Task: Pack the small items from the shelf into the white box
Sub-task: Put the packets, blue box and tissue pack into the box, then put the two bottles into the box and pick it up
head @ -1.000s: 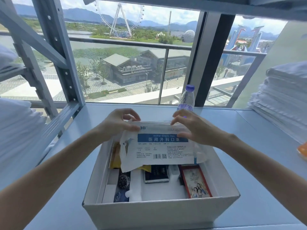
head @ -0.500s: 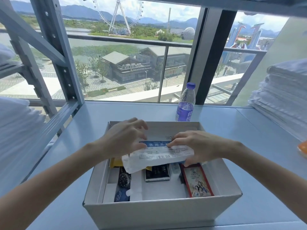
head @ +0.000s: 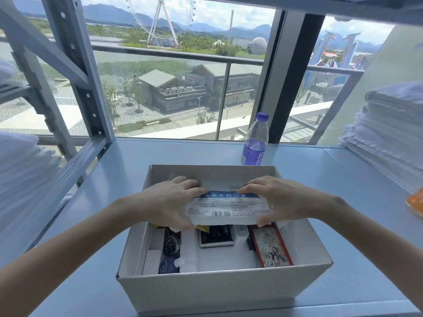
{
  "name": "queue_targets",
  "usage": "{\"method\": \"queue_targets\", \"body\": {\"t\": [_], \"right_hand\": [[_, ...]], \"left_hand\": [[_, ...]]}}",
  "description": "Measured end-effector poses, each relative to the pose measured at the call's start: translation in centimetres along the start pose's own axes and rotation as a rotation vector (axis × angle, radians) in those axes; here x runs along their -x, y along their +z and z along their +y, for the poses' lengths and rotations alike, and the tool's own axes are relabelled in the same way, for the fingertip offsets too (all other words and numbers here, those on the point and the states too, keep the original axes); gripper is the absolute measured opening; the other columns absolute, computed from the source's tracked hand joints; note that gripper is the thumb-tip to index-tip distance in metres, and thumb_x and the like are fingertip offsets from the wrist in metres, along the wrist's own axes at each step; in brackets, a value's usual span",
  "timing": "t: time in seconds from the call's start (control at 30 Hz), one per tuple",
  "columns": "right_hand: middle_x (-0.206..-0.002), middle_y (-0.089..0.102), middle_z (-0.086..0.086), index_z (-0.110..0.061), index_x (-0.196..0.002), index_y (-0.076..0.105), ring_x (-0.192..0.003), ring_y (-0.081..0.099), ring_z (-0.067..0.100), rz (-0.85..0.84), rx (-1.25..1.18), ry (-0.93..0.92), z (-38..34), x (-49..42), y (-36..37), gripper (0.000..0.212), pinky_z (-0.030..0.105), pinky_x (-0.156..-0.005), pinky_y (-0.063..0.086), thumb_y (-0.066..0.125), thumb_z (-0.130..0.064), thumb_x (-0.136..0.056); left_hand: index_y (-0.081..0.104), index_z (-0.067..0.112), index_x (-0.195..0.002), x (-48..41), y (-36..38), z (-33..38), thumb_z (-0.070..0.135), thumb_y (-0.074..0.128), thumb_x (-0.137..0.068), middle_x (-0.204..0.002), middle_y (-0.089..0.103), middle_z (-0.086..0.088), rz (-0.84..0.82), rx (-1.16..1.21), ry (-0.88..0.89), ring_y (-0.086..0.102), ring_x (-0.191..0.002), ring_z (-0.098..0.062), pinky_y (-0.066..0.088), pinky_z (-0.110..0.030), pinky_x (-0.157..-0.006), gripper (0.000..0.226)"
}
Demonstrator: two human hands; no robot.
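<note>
Now left hand point(head: 169, 202) and right hand point(head: 279, 199) pinch mask packet point(head: 229, 208) by ends (fingers above, thumbs beneath) inside white box point(head: 224, 291).

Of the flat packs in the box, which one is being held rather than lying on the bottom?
The white mask pack with the blue band, gripped at its ends by the left hand and right hand. The red pack and the dark pack lie untouched below.

head view | worn high, facing forward-down | close over white box point(head: 224, 291) on shelf point(head: 343, 179)
</note>
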State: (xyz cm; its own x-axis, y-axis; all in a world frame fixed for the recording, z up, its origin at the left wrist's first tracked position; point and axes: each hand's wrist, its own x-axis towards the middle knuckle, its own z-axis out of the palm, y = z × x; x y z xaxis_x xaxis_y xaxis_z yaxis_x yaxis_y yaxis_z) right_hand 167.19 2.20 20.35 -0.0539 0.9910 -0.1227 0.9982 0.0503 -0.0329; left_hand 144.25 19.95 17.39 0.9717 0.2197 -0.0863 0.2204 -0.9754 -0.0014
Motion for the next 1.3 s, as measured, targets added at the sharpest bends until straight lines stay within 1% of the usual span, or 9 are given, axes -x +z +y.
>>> {"method": "queue_targets", "body": {"t": [0.13,0.4,0.57,0.7,0.83,0.97,1.13,1.23,1.3], "right_hand": [[-0.128,0.053,-0.011,-0.034,-0.130,0.044,-0.110,0.050,0.012,0.064,0.126,0.020,-0.1,-0.3,0.3,0.055,0.023,-0.074,0.041,0.067,-0.037,-0.080],[-0.131,0.048,-0.013,-0.034,-0.134,0.042,-0.118,0.041,0.008,0.006,-0.051,0.007,0.1,0.6,-0.6,0.067,0.027,-0.097,0.040,0.072,-0.044,-0.075],[-0.131,0.051,-0.011,-0.029,-0.130,0.049,-0.115,0.046,0.007,0.059,-0.132,-0.017,0.2,0.4,-1.2,0.057,0.019,-0.093,0.038,0.069,-0.042,-0.078],[-0.117,0.061,-0.003,-0.019,-0.115,0.061,-0.097,0.060,0.016,0.337,-0.215,0.016,1.7,-0.4,-2.7,0.036,0.040,-0.086,0.051,0.069,-0.028,-0.081],[-0.107,0.062,0.009,-0.007,-0.104,0.067,-0.084,0.059,0.019,0.656,-0.160,0.128,4.2,-2.8,-5.0,0.022,0.044,-0.078,0.053,0.068,-0.007,-0.082],[-0.108,0.055,0.015,-0.007,-0.108,0.066,-0.092,0.058,0.029,0.774,-0.132,0.251,6.4,-5.0,-6.7,0.023,0.041,-0.082,0.051,0.063,-0.006,-0.085],[-0.120,0.054,0.017,-0.013,-0.128,0.055,-0.103,0.056,0.031,0.640,-0.128,0.339,8.8,-7.6,-7.7,0.038,0.041,-0.089,0.048,0.059,-0.015,-0.090],[-0.121,0.056,0.011,-0.014,-0.136,0.043,-0.102,0.055,0.025,0.476,-0.283,0.403,9.7,-8.7,-7.4,0.047,0.035,-0.091,0.043,0.057,-0.018,-0.091],[-0.105,0.058,0.004,-0.015,-0.133,0.041,-0.093,0.054,0.022,0.459,-0.382,0.422,10.0,-9.1,-7.0,0.046,0.030,-0.084,0.042,0.059,-0.019,-0.090]], "left_hand": [[0.019,0.027,-0.145,-0.3,0.1,0.4,0.061,0.050,-0.075,-0.144,0.033,0.004,0.074,-0.070,-0.006,0.029,-0.131,-0.016,0.035,-0.033,-0.104,0.084],[0.009,0.036,-0.146,0.4,0.1,0.4,0.073,0.050,-0.071,-0.151,0.017,0.009,0.039,-0.027,0.045,0.006,-0.136,-0.012,0.017,-0.036,-0.111,0.093],[0.012,0.034,-0.146,0.0,0.0,1.0,0.073,0.048,-0.074,-0.152,0.019,0.009,0.049,-0.046,0.064,0.008,-0.137,-0.012,0.018,-0.038,-0.111,0.090],[0.013,0.032,-0.146,-0.5,0.3,1.2,0.076,0.046,-0.070,-0.149,0.024,0.007,0.050,-0.115,0.030,0.020,-0.134,-0.016,0.030,-0.039,-0.105,0.094],[0.018,0.032,-0.145,-0.6,0.2,1.2,0.080,0.041,-0.071,-0.148,0.026,0.009,0.092,-0.077,0.010,0.019,-0.135,-0.013,0.028,-0.039,-0.106,0.092],[0.037,0.033,-0.139,-0.2,-0.5,0.9,0.073,0.037,-0.078,-0.141,0.041,0.015,0.300,0.038,0.056,0.029,-0.131,-0.007,0.033,-0.031,-0.108,0.073],[0.053,0.025,-0.129,-1.8,-2.3,-0.3,0.038,0.059,-0.087,-0.131,0.054,0.008,0.547,0.128,-0.033,0.043,-0.123,-0.011,0.043,-0.035,-0.098,0.044],[0.051,0.025,-0.131,-3.0,-2.9,-1.8,0.035,0.052,-0.092,-0.129,0.056,0.006,0.423,0.206,-0.197,0.049,-0.118,-0.014,0.044,-0.034,-0.095,0.040],[0.058,0.027,-0.121,-3.2,-2.7,-2.9,0.038,0.047,-0.094,-0.115,0.065,0.005,0.281,0.237,-0.290,0.059,-0.102,-0.015,0.048,-0.033,-0.085,0.031]]}}
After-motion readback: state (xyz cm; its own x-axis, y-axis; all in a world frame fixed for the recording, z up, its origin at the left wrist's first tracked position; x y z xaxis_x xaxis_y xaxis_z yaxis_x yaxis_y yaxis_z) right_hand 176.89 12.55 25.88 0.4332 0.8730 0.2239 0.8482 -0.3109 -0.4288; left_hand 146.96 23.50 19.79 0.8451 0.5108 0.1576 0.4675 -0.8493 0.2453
